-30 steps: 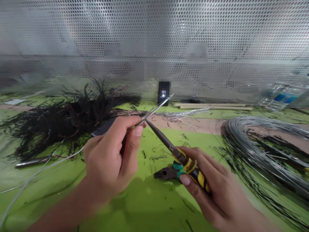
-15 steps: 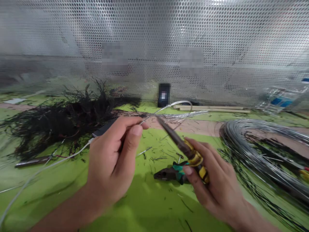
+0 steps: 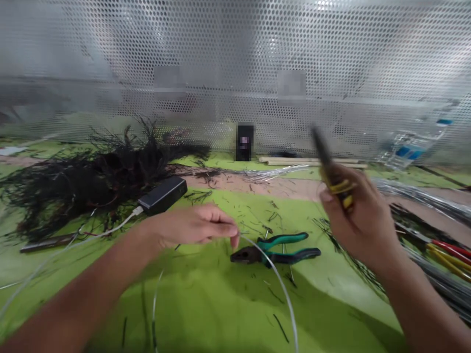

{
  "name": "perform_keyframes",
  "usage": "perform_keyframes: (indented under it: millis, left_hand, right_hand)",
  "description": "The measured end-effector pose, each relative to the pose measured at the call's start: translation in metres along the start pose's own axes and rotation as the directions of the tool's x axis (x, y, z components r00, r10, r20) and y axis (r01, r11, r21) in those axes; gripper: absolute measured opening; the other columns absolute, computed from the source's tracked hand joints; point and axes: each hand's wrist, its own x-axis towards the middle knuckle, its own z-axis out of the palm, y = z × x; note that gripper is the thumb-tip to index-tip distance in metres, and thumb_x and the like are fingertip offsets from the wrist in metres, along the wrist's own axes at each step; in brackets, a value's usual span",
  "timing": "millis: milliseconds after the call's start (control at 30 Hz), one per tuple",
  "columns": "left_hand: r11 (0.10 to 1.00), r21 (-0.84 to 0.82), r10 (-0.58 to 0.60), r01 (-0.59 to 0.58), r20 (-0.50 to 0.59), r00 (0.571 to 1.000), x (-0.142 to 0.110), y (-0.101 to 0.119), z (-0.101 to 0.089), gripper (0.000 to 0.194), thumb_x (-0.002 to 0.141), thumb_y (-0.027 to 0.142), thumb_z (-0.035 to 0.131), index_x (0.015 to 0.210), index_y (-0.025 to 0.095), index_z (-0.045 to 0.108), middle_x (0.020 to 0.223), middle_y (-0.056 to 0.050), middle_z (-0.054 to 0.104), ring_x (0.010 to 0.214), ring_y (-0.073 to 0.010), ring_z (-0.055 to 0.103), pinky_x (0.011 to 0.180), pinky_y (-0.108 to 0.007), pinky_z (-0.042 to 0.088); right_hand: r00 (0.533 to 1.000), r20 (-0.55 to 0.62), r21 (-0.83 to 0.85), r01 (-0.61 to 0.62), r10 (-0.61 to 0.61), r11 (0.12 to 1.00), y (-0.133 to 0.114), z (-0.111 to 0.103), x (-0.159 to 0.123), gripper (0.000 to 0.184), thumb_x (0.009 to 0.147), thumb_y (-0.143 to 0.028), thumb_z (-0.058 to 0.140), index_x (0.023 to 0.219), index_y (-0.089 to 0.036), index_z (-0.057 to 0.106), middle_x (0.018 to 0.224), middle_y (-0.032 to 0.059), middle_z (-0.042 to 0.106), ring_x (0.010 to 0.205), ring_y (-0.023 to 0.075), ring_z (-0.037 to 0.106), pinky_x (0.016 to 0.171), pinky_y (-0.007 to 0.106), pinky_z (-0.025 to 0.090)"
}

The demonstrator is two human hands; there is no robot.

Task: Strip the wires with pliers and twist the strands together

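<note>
My left hand (image 3: pixel 208 228) pinches a silvery wire (image 3: pixel 284 289) between its thumb and fingers. The wire bows down and to the right, out of the bottom of the view. In my right hand (image 3: pixel 362 220), raised at the right, is a pair of yellow-handled long-nose pliers (image 3: pixel 324 152), pointing up and blurred by motion; whether the jaws are apart cannot be seen. Just right of my left fingertips, green-handled pliers (image 3: pixel 248 255) lie on the green table surface (image 3: pixel 206 304), jaws to the left.
Dark, bristly bundles (image 3: pixel 84 181) are heaped at the left, beside a black power bank (image 3: pixel 164 193) with a white cable (image 3: pixel 121 226). Coiled wire (image 3: pixel 434 201) and red-and-yellow-handled tools (image 3: pixel 451 252) lie at the right. Behind are wooden sticks (image 3: pixel 287 161), a bottle (image 3: pixel 408 149) and a perforated metal panel (image 3: pixel 235 59).
My left hand has moved down and right with the wire, which now curves toward me. My right hand has lifted the long-nose pliers away to the upper right, uncovering the green-handled pliers.
</note>
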Motion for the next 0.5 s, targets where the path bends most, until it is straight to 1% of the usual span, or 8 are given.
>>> perform_keyframes:
  millis: [33, 67, 133, 167, 233, 367, 433, 500]
  left_hand:
    - [1.0, 0.021, -0.006, 0.005, 0.052, 0.999, 0.006, -0.002, 0.002, 0.04, 0.103, 0.053, 0.059, 0.095, 0.02, 0.08, 0.066, 0.004, 0.037, 0.057, -0.0107, 0.033, 0.053, -0.023, 0.028]
    - [0.999, 0.037, -0.008, 0.005, 0.09, 0.996, 0.011, -0.004, 0.004, 0.037, 0.104, 0.049, 0.059, 0.096, 0.02, 0.08, 0.069, 0.003, 0.04, 0.06, -0.0109, 0.035, 0.055, -0.022, 0.029]
    - [0.997, 0.077, -0.006, -0.005, 0.144, 0.99, 0.019, -0.01, 0.008, 0.033, 0.106, 0.044, 0.056, 0.101, 0.022, 0.081, 0.074, 0.002, 0.043, 0.064, -0.0113, 0.037, 0.057, -0.022, 0.027]
    - [0.995, 0.099, -0.011, -0.006, 0.177, 0.984, 0.023, -0.015, 0.01, 0.034, 0.107, 0.044, 0.054, 0.103, 0.023, 0.08, 0.074, 0.002, 0.043, 0.064, -0.0116, 0.037, 0.056, -0.022, 0.027]
    - [0.992, 0.122, -0.024, -0.006, 0.242, 0.97, 0.029, -0.025, 0.013, 0.035, 0.107, 0.046, 0.052, 0.106, 0.024, 0.079, 0.074, 0.002, 0.042, 0.062, -0.0124, 0.037, 0.055, -0.023, 0.026]
    - [0.998, 0.036, -0.055, 0.045, 0.329, 0.943, 0.035, -0.034, 0.019, 0.033, 0.107, 0.046, 0.052, 0.103, 0.021, 0.073, 0.076, 0.002, 0.049, 0.063, -0.0129, 0.042, 0.057, -0.023, 0.033]
    - [0.998, 0.032, -0.061, 0.053, 0.32, 0.946, 0.035, -0.032, 0.021, 0.032, 0.108, 0.041, 0.048, 0.104, 0.02, 0.071, 0.08, 0.0, 0.058, 0.064, -0.0129, 0.046, 0.057, -0.023, 0.036]
    - [0.997, 0.062, -0.062, 0.045, 0.301, 0.952, 0.034, -0.028, 0.023, 0.03, 0.107, 0.035, 0.046, 0.104, 0.021, 0.073, 0.084, -0.002, 0.064, 0.064, -0.0132, 0.05, 0.058, -0.022, 0.039]
  right_hand:
    - [0.987, 0.116, -0.068, 0.121, -0.113, 0.99, 0.0, -0.002, 0.001, 0.044, 0.099, -0.034, 0.065, 0.141, -0.021, 0.063, 0.126, 0.0165, 0.074, 0.103, 0.0316, 0.075, 0.063, 0.037, 0.058]
    - [0.944, 0.234, -0.101, 0.26, -0.231, 0.96, -0.001, -0.003, 0.001, 0.045, 0.102, -0.032, 0.062, 0.145, -0.02, 0.059, 0.13, 0.0178, 0.073, 0.109, 0.0328, 0.074, 0.061, 0.035, 0.059]
    - [0.807, 0.432, -0.076, 0.478, -0.403, 0.875, -0.001, -0.003, 0.0, 0.044, 0.105, -0.025, 0.057, 0.148, -0.018, 0.054, 0.133, 0.0188, 0.072, 0.121, 0.0335, 0.071, 0.063, 0.034, 0.061]
    - [0.751, 0.489, -0.038, 0.527, -0.445, 0.849, -0.002, -0.002, -0.002, 0.043, 0.103, -0.02, 0.056, 0.146, -0.017, 0.054, 0.134, 0.0182, 0.072, 0.124, 0.0334, 0.069, 0.066, 0.034, 0.063]
    - [0.683, 0.558, 0.012, 0.56, -0.47, 0.828, -0.001, 0.001, -0.007, 0.047, 0.097, -0.007, 0.053, 0.143, -0.018, 0.056, 0.134, 0.0158, 0.073, 0.128, 0.0325, 0.068, 0.071, 0.036, 0.066]
    - [0.618, 0.61, 0.081, 0.574, -0.496, 0.815, 0.001, 0.005, -0.023, 0.053, 0.09, 0.002, 0.048, 0.138, -0.02, 0.058, 0.134, 0.0108, 0.075, 0.129, 0.0313, 0.068, 0.087, 0.044, 0.066]
    - [0.575, 0.619, 0.118, 0.605, -0.535, 0.787, 0.001, 0.006, -0.03, 0.05, 0.093, 0.002, 0.047, 0.137, -0.019, 0.059, 0.133, 0.0107, 0.077, 0.127, 0.0321, 0.069, 0.092, 0.047, 0.065]
    - [0.551, 0.627, 0.144, 0.613, -0.55, 0.777, 0.0, 0.007, -0.034, 0.047, 0.096, 0.001, 0.045, 0.137, -0.017, 0.06, 0.133, 0.0114, 0.077, 0.125, 0.0329, 0.07, 0.09, 0.05, 0.066]
